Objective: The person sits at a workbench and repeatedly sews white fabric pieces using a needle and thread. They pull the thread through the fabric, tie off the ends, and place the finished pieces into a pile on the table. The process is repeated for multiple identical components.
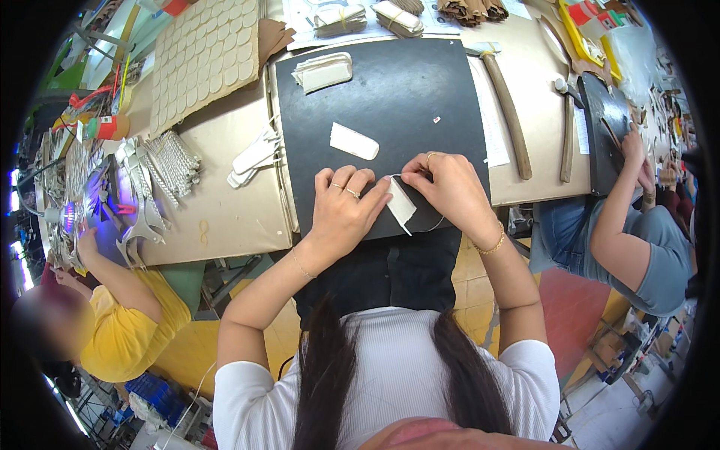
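A small cream leather-like piece (403, 204) lies at the front of the black work mat (300, 187), between my two hands. My left hand (343, 208) is closed, its fingertips pressing the left edge of this piece. At the piece's far end, my right hand (452, 189) pinches a thin white cord (439, 224), part of which curves out below that hand. The exact pinch is partly hidden by the fingers. Just beyond my left hand lies a loose white rounded tab (354, 141). A stack of similar tabs (322, 71) sits at the mat's far left.
Tabs with cords (255, 156) lie left of the mat, near braided strips (172, 163) and a board covered in rounded pieces (206, 60). A long-handled hammer (510, 112) and another hammer (568, 127) lie to the right. Co-workers sit on both sides.
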Tool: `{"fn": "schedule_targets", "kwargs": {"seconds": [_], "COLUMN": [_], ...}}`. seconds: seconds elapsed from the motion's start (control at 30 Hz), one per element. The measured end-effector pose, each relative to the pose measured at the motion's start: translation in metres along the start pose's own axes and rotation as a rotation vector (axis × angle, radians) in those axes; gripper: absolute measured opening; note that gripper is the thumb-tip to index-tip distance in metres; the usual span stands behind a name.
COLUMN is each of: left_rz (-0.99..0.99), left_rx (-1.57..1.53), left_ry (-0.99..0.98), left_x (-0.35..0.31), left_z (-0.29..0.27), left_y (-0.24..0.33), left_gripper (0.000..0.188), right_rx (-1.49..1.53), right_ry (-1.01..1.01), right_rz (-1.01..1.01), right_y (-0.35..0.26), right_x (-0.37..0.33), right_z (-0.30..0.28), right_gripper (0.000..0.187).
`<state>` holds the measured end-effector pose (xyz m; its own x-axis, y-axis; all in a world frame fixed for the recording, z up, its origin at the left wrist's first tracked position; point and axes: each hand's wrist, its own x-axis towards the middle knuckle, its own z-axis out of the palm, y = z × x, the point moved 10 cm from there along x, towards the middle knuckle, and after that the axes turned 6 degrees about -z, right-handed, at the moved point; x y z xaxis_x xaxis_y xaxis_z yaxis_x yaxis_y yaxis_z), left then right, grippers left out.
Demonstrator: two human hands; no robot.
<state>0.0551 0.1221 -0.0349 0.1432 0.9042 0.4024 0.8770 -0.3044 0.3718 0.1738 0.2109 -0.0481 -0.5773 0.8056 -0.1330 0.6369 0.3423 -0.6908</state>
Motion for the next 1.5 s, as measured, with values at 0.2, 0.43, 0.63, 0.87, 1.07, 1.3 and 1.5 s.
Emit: {"fn": "schedule_targets", "kwargs": {"seconds": [0.2,0.43,0.63,0.87,1.07,1.3,1.5], "left_rz": [0.006,0.054,0.069,0.061,0.061,0.033,0.038], "left_rx": [0.008,0.091,0.113,0.166,0.165,0.103,0.117], "left_ry": [0.008,-0.057,-0.065,-0.036,-0.056,-0.030,-0.030], "left_x": [0.001,0.004,0.002,-0.002,-0.001,0.000,-0.001], "left_z": [-0.002,0.001,0.004,0.006,0.006,0.003,0.005], "left_y": [0.001,0.007,0.007,0.007,0.007,0.005,0.005], "left_gripper": [0.025,0.026,0.025,0.025,0.026,0.026,0.025], "right_rx": [-0.066,0.096,-0.050,-0.088,-0.198,-0.297,-0.015], "right_ry": [0.096,0.281,0.214,0.142,0.072,0.230,0.211], "right_rz": [-0.072,-0.153,-0.237,0.005,-0.089,-0.191,-0.066], "right_y": [-0.008,-0.018,-0.026,-0.013,-0.020,-0.030,-0.012], "right_x": [-0.007,-0.021,0.013,-0.008,-0.028,-0.049,-0.034], "right_z": [-0.004,-0.007,0.002,-0.015,0.002,0.010,0.005], "right_gripper": [0.011,0.013,0.022,0.027,0.018,0.017,0.024]}}
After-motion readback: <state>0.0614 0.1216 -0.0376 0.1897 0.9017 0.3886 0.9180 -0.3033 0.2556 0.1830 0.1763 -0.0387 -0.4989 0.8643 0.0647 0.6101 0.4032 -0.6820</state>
